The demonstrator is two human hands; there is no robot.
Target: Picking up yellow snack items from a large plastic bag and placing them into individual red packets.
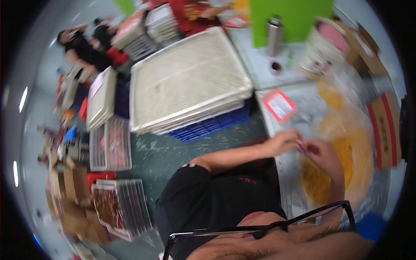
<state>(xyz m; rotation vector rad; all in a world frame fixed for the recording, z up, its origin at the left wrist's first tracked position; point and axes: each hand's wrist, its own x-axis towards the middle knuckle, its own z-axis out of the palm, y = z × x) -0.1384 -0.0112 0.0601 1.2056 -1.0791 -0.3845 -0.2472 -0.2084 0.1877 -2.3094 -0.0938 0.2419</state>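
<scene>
Over the edge of the metal table, my left hand (284, 143) and my right hand (322, 157) meet with fingertips pinched together. Between them is a small pink and purple thing (302, 147), too small and blurred to name. Just below my right hand lies a large clear plastic bag (362, 162) of loose yellow pieces (318, 180), spread open on the table. A flat red-rimmed tray (280, 105) with a white middle rests on the table beyond my left hand.
White mesh trays (190, 78) are stacked on a blue crate (212, 125) to the left. A steel flask (274, 37), a dark cup (276, 67) and a white bucket (323, 50) stand at the back. A carton (384, 130) is at right. Other people (86, 50) work far left.
</scene>
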